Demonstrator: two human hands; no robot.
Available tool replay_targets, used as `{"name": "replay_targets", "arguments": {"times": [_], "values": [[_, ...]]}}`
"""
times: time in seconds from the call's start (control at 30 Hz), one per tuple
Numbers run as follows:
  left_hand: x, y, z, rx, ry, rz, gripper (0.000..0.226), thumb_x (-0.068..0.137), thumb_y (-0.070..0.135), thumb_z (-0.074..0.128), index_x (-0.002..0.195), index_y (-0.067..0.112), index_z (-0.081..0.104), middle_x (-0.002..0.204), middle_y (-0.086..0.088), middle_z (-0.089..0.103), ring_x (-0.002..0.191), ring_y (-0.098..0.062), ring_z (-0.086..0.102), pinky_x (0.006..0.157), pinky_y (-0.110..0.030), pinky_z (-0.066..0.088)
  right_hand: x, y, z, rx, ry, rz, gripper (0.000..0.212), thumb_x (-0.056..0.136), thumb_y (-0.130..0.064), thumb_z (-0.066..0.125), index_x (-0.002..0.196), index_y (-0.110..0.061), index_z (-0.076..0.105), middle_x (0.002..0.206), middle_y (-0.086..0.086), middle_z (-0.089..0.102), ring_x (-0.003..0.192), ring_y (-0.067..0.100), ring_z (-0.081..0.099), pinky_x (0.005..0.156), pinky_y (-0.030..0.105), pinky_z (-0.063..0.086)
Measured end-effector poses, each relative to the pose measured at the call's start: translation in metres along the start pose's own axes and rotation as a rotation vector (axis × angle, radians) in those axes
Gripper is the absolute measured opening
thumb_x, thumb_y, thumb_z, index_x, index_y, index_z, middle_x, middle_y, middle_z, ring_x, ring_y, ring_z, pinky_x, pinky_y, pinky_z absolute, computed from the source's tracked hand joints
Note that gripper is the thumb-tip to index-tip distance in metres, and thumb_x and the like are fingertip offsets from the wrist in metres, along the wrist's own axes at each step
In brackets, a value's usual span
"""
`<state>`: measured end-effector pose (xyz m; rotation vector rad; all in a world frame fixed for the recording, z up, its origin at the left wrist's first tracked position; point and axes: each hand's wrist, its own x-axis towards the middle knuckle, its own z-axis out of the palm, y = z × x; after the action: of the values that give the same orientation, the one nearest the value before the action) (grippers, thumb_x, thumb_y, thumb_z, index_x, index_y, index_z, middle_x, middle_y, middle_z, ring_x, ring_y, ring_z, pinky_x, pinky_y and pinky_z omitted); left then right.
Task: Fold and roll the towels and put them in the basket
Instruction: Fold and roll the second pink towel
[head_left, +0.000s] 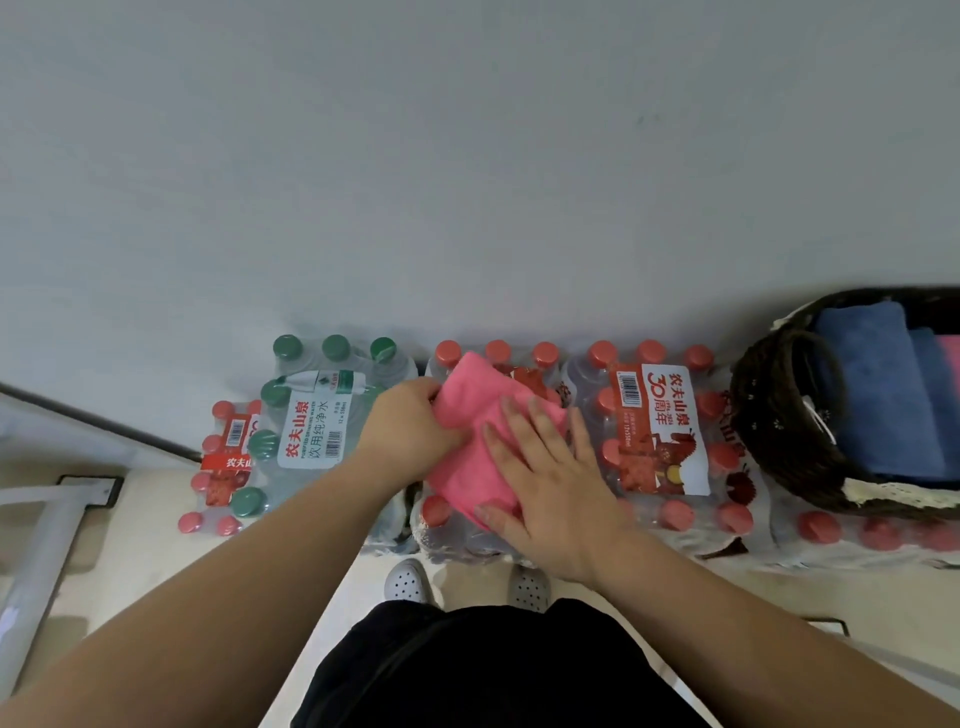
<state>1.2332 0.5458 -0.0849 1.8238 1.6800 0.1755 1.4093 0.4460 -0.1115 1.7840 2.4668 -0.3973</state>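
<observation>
Here, pink towel (470, 400) lies folded, bunched.

Reaching forward and down with the left forearm (249, 561) and right forearm (727, 613), bare, converging toward the middle. Gripping with the left hand (410, 421), knuckles up, fingers curled round the edge of the pink towel (470, 395); thumb apparently tucked beneath, though hidden. Pressing flat with the right hand (545, 483), palm down, fingers straight and slightly spread, on the same towel.

Right of the fingers (519, 431), the basket (769, 415) runs off-frame; tips of the left hand (410, 423) hide under the pink towel (465, 470).
</observation>
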Motion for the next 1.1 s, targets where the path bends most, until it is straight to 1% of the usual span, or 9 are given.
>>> {"name": "replay_targets", "arguments": {"times": [0.13,0.33,0.53,0.67,0.77,0.83,0.9,1.0,1.1], "values": [[0.026,0.016,-0.012,0.143,-0.049,0.216,0.025,0.071,0.026,0.071,0.089,0.019,0.056,0.076,0.001,0.06,0.074,-0.025,0.06,0.06,-0.03,0.042,-0.014,0.016,0.0,-0.034,-0.003,-0.121,0.079,0.095,-0.074,0.014,0.157,-0.027,0.022,0.167,0.003,0.011,0.154,0.031,-0.002,0.118,0.064,0.001],[0.039,0.044,-0.007,0.372,-0.039,0.427,0.035,0.08,0.02,0.06,0.115,0.02,0.06,0.103,-0.003,0.059,0.091,-0.028,0.062,0.073,-0.037,0.052,-0.011,0.016,-0.003,0.03,-0.064,-0.088,0.084,0.089,-0.078,0.017,0.158,-0.034,-0.001,0.165,-0.002,-0.014,0.149,0.027,-0.026,0.121,0.053,-0.009],[-0.007,0.049,0.006,0.456,0.141,0.459,0.029,0.086,0.029,0.056,0.112,0.019,0.057,0.086,0.001,0.061,0.081,-0.026,0.059,0.056,-0.033,0.042,-0.015,0.019,0.0,0.1,-0.058,-0.081,0.089,0.087,-0.077,0.028,0.158,-0.032,0.0,0.163,-0.002,-0.019,0.147,0.028,-0.03,0.12,0.054,-0.012],[-0.035,0.039,0.026,0.407,0.135,0.487,0.049,0.091,0.033,0.04,0.134,0.014,0.054,0.13,-0.007,0.063,0.116,-0.031,0.059,0.097,-0.044,0.047,-0.02,0.02,-0.003,0.159,0.093,-0.154,0.072,0.09,-0.061,0.047,0.148,-0.019,0.042,0.158,0.005,0.034,0.152,0.029,0.014,0.122,0.058,0.012],[-0.046,0.024,0.045,0.482,0.103,0.488,0.059,0.096,0.034,0.034,0.15,0.009,0.037,0.156,-0.012,0.036,0.143,-0.034,0.036,0.115,-0.055,0.029,-0.029,0.031,-0.01,0.249,0.411,-0.167,0.024,0.092,-0.033,0.06,0.096,-0.012,0.071,0.1,0.004,0.065,0.1,0.025,0.057,0.09,0.045,0.05],[-0.052,0.018,0.054,0.514,0.118,0.51,0.062,0.097,0.036,0.037,0.152,0.007,0.033,0.158,-0.014,0.032,0.146,-0.034,0.029,0.116,-0.057,0.027,-0.033,0.043,-0.021,0.245,0.547,-0.089,0.015,0.09,-0.024,0.06,0.089,-0.011,0.068,0.091,0.003,0.061,0.09,0.025,0.055,0.083,0.043,0.049],[-0.06,0.012,0.064,0.551,0.119,0.521,0.067,0.096,0.039,0.038,0.154,0.007,0.027,0.16,-0.015,0.025,0.148,-0.034,0.022,0.117,-0.057,0.024,-0.03,0.05,-0.029,0.229,0.606,-0.03,0.025,0.088,-0.021,0.061,0.109,-0.01,0.068,0.112,0.006,0.063,0.108,0.026,0.056,0.098,0.044,0.045],[-0.073,0.008,0.077,0.595,0.088,0.508,0.075,0.096,0.045,0.037,0.156,0.007,0.016,0.164,-0.016,0.009,0.152,-0.034,0.004,0.12,-0.057,0.013,-0.016,0.047,-0.034,0.076,0.378,-0.071,0.069,0.087,-0.032,0.049,0.152,-0.012,0.037,0.16,0.007,0.032,0.15,0.026,0.023,0.122,0.048,0.015],[-0.084,0.007,0.086,0.635,0.065,0.49,0.078,0.096,0.046,0.042,0.155,0.004,0.014,0.164,-0.017,0.002,0.152,-0.034,-0.002,0.118,-0.055,0.009,-0.007,0.048,-0.023,-0.114,0.056,-0.137,0.088,0.085,-0.054,0.028,0.158,-0.014,-0.005,0.165,0.007,-0.014,0.151,0.026,-0.021,0.122,0.054,-0.007]]}}
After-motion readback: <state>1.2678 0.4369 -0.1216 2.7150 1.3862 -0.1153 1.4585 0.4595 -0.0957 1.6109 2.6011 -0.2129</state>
